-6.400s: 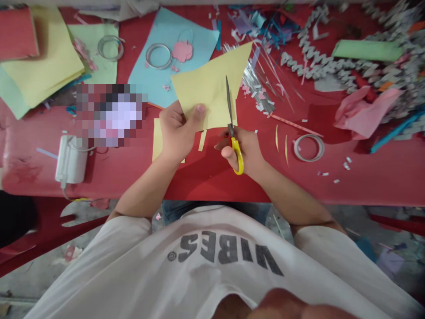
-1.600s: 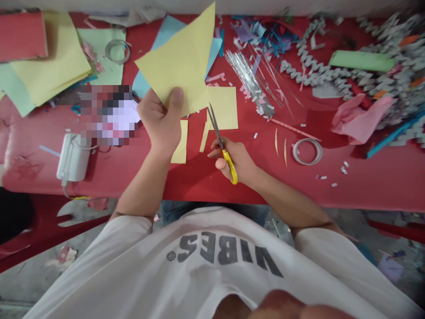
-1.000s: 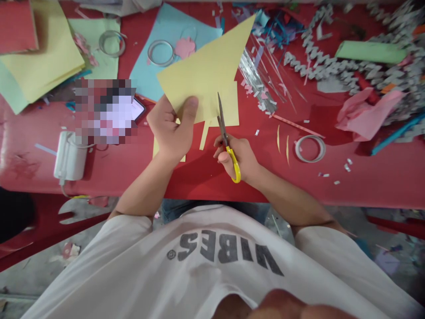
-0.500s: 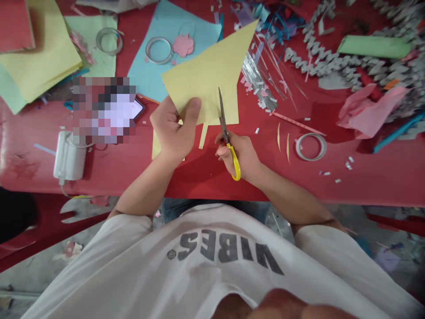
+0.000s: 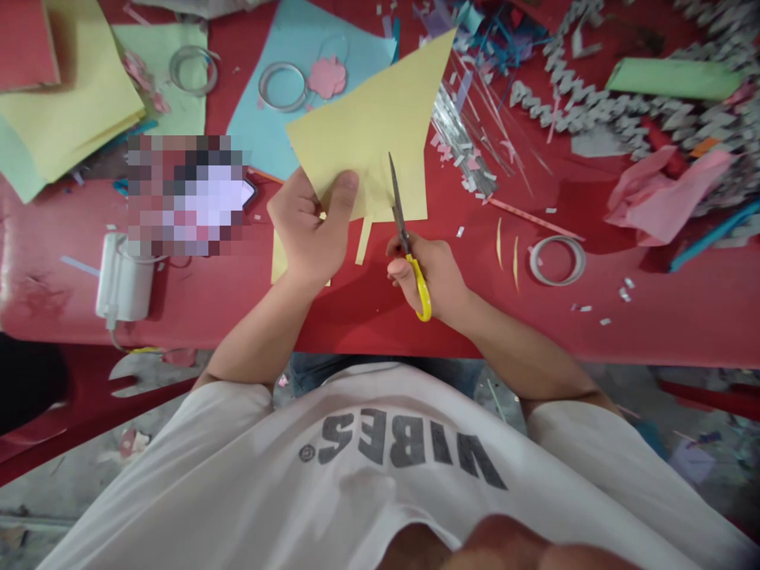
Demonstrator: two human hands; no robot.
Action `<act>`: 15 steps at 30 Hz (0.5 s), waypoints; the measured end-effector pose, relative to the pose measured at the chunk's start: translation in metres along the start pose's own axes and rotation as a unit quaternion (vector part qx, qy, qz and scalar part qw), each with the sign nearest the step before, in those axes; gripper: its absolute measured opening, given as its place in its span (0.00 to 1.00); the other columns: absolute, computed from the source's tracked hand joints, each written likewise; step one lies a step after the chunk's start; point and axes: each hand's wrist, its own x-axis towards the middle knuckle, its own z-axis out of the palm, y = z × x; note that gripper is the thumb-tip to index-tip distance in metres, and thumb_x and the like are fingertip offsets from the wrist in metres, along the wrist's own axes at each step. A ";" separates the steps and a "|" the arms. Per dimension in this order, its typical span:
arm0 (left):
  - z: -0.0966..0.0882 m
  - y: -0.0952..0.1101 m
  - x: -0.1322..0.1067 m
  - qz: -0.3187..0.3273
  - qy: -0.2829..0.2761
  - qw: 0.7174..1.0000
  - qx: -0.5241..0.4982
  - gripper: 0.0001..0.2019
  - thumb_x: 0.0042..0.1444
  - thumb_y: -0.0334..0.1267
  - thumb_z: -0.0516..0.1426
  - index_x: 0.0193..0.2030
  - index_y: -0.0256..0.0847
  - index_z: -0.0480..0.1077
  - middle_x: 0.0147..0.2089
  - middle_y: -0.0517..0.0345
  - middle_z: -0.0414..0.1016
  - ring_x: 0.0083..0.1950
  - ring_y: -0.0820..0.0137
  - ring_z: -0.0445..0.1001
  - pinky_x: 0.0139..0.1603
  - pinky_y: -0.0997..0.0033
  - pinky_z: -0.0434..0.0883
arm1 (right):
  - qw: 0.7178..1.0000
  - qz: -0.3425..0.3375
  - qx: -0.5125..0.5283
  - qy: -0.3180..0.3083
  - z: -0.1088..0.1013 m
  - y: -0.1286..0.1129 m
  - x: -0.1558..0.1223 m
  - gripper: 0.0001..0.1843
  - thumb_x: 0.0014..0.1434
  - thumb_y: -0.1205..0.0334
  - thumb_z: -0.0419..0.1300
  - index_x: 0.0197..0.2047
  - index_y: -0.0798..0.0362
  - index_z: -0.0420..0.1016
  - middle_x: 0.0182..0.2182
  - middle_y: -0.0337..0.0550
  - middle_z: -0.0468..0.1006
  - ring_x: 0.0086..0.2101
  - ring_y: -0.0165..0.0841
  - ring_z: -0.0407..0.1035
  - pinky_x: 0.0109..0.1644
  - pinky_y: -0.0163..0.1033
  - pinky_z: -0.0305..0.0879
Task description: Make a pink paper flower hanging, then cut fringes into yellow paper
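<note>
My left hand (image 5: 309, 229) pinches the near edge of a yellow paper sheet (image 5: 371, 131), thumb on top, holding it above the red table (image 5: 653, 317). My right hand (image 5: 431, 273) grips yellow-handled scissors (image 5: 409, 237). Their blades point away from me and sit in the paper's near edge, right of my left thumb. A cut yellow rectangle (image 5: 412, 202) lies on the table under the blades. A narrow yellow strip (image 5: 363, 241) hangs by the near edge, and another yellow piece (image 5: 279, 257) lies under my left hand.
A blue sheet (image 5: 270, 127) with a tape ring (image 5: 280, 85) and a pink cutout (image 5: 326, 75) lies behind. Another tape ring (image 5: 556, 260) sits right. Left are a white charger (image 5: 124, 277) and stacked coloured papers (image 5: 65, 103). Paper chains and scraps (image 5: 623, 119) crowd the far right.
The raised yellow sheet came back down toward the scissors. The blades, earlier beside the paper, now sit in its near edge. Over the last half second little has shifted.
</note>
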 end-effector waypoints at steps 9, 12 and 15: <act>0.002 0.010 0.002 0.019 0.033 0.999 0.005 0.23 0.71 0.62 0.65 0.36 0.45 0.72 0.30 0.61 0.69 0.34 0.68 0.72 0.38 0.63 0.76 | 0.999 -0.001 0.014 0.039 0.000 -0.004 -0.002 0.44 0.62 0.11 0.54 0.42 0.49 0.74 0.27 0.40 0.75 0.29 0.37 0.76 0.34 0.41 0.71; 0.002 0.011 0.003 0.008 0.034 0.999 0.012 0.24 0.70 0.64 0.65 0.36 0.45 0.71 0.30 0.61 0.69 0.34 0.69 0.72 0.36 0.64 0.75 | 0.999 -0.003 0.010 0.046 0.000 -0.003 -0.001 0.45 0.61 0.10 0.54 0.39 0.48 0.73 0.26 0.40 0.74 0.29 0.37 0.76 0.33 0.41 0.71; 0.002 0.011 0.004 0.003 0.031 1.000 -0.007 0.27 0.68 0.67 0.65 0.35 0.45 0.70 0.30 0.61 0.69 0.33 0.69 0.71 0.35 0.65 0.74 | 0.999 0.003 0.015 0.052 0.000 -0.002 -0.001 0.44 0.61 0.10 0.54 0.38 0.48 0.73 0.24 0.39 0.72 0.27 0.36 0.74 0.31 0.40 0.69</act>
